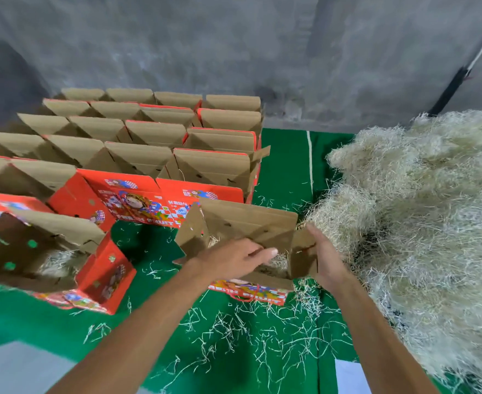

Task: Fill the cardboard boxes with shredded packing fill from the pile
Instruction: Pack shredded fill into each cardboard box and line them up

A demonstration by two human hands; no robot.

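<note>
Currently left hand [241, 258] reaches, fingers extended, into the open box [248, 223], over fill [279, 263] inside. Right hand [323, 257] grips the box's right flap [302, 251], beside the pile [419, 209].

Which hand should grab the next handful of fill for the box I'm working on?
Right, probably. The right hand holds the side flap of the open box on the edge nearest the pile, which lies just beyond it. The left hand reaches into the box, farther from the pile.
</note>
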